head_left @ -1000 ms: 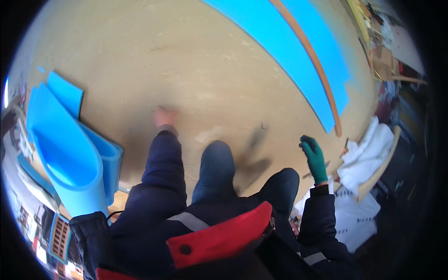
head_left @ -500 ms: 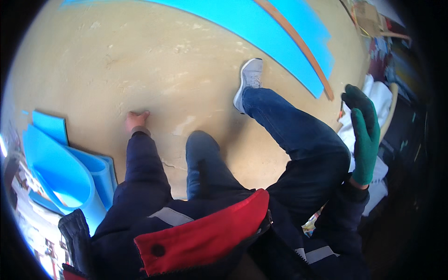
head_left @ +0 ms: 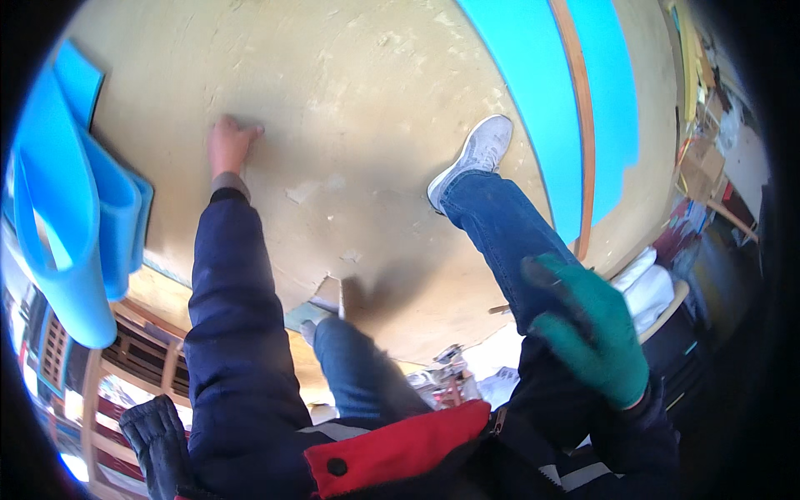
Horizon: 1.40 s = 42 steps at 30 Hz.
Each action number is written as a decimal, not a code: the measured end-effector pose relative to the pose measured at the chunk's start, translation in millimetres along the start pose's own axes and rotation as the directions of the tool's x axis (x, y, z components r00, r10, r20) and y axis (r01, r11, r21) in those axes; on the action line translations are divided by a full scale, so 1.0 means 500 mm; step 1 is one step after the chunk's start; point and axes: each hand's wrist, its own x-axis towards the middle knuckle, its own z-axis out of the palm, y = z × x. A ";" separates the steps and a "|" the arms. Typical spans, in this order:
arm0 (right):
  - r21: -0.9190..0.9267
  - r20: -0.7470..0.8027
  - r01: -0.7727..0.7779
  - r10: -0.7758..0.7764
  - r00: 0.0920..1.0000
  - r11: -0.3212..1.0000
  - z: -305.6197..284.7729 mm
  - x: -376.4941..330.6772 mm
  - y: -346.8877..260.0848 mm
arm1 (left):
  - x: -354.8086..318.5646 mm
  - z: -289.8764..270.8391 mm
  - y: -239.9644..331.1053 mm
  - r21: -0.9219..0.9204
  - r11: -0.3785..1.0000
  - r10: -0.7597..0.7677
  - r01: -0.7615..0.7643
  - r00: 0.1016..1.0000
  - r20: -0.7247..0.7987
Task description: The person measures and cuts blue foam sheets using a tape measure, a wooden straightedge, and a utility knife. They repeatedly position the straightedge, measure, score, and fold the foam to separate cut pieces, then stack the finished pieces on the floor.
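1. Since half a second ago, the right leg has swung further out over the board, so the white shoe [head_left: 473,158] now sits lower and nearer the middle of the view, and the left hand [head_left: 231,143] appears higher on the board than before.
2. That left hand is bare and pressed flat against the tan board [head_left: 350,92], fingers spread and clamped on nothing; the dark blue sleeve [head_left: 233,308] runs straight down from it toward the body.
3. By contrast, the right hand [head_left: 593,329] wears a green glove and hangs in the air above the right thigh, fingers loosely curled and empty, touching nothing.
4. Of the two, only the left hand touches the board; the gloved hand floats well apart from it, low on the right.
5. Beside the left arm, on the far left, hang folded bright blue foam sheets [head_left: 71,217].
6. Across the upper right, a blue strip [head_left: 533,100] with a thin wooden batten [head_left: 581,125] lies on the board, its long axis running roughly top to bottom, just beyond the shoe.
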 end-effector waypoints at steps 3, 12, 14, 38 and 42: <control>-0.045 0.094 0.171 -0.166 0.982 0.984 0.065 -0.027 -0.013 | -0.069 0.010 0.042 0.020 1.000 0.015 -0.014 0.997 -0.080; 0.015 0.030 0.068 -0.069 0.997 0.998 0.183 -0.080 0.153 | -0.916 -0.256 0.178 -0.672 0.669 -0.277 0.318 0.945 0.172; 0.053 -0.050 0.048 -0.045 0.998 0.997 0.188 -0.085 0.179 | -1.122 -0.387 0.226 -0.646 0.584 -0.372 0.492 0.869 0.325; 0.617 0.561 0.206 -0.608 0.562 0.760 0.272 -1.046 -0.378 | -2.085 -0.824 0.413 -0.543 0.664 0.172 -0.514 0.812 -0.558; 0.307 0.648 0.764 -0.712 0.269 0.568 0.366 -1.103 -0.430 | -2.224 -0.789 0.328 -0.634 0.639 0.021 -0.437 0.833 -0.553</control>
